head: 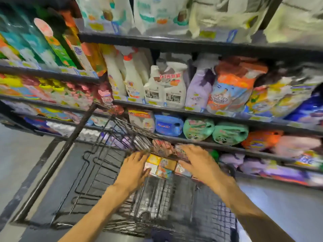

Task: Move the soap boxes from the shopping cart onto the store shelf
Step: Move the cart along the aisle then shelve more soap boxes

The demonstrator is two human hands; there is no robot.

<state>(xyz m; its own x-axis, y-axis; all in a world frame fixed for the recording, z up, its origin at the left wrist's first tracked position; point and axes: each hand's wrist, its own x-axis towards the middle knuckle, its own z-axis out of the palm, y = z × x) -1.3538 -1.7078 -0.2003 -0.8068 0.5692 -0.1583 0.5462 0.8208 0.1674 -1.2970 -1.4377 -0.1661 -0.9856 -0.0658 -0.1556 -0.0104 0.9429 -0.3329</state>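
Observation:
A cluster of small colourful soap boxes point(161, 165) lies at the far end of the black wire shopping cart point(97, 170). My left hand point(135, 167) presses against the left side of the cluster, fingers spread. My right hand point(197, 159) lies over its right side, covering some boxes. Both hands bracket the boxes; the blur hides whether either has a firm grip. The store shelf point(201, 114) rises just beyond the cart, packed with bottles and bags.
Blue and green detergent jugs point(198, 128) sit on the shelf level just above the cart's far end. Purple packs point(253, 165) fill the lower shelf at right. Grey floor point(19, 154) shows at left. The cart's near basket point(174, 203) has open wire mesh.

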